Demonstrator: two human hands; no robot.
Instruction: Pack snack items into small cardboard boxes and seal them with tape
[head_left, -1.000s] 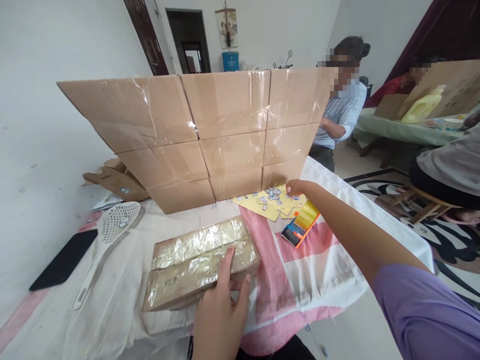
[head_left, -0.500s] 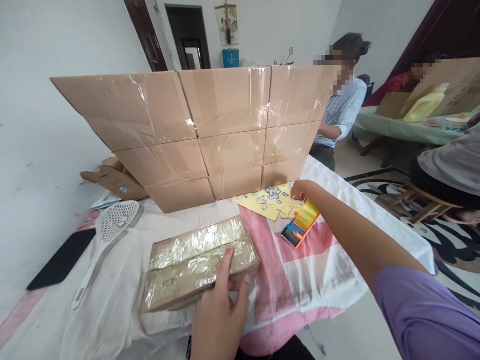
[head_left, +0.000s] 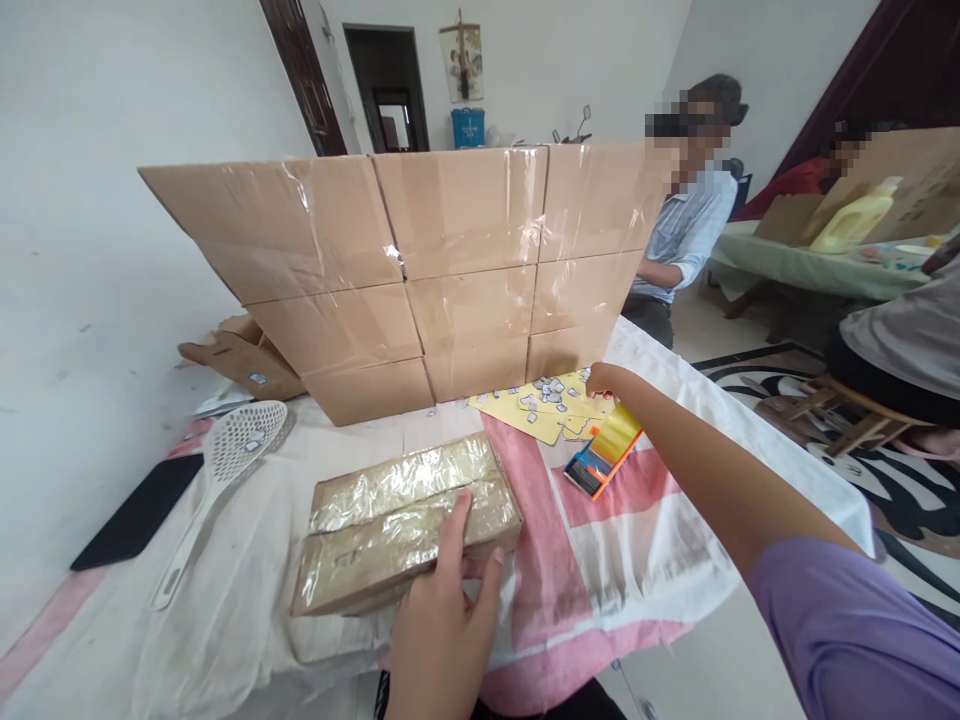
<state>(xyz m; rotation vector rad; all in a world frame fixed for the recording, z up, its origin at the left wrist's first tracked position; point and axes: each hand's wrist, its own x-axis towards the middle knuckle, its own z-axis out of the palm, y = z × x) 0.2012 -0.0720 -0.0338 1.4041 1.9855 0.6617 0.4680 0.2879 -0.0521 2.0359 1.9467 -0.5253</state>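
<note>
My left hand [head_left: 442, 620] rests on the near edge of a flat cardboard box wrapped in clear tape [head_left: 405, 520], fingers stretched over its lid. My right hand [head_left: 606, 380] reaches far forward to yellow sheets [head_left: 544, 408] strewn with several small grey-white pieces. Its fingers are curled down onto the sheets; what they pinch is too small to see. An orange and yellow packet [head_left: 604, 450] lies just beneath my right forearm.
A wall of taped cardboard cartons [head_left: 450, 260] stands across the table's far side. A white slotted ladle [head_left: 225, 470] and a black phone [head_left: 139, 510] lie at left. One person sits behind the cartons at right, and others sit at a green table [head_left: 817, 265].
My right hand has shifted slightly right along the yellow sheets. My left hand stays on the taped box.
</note>
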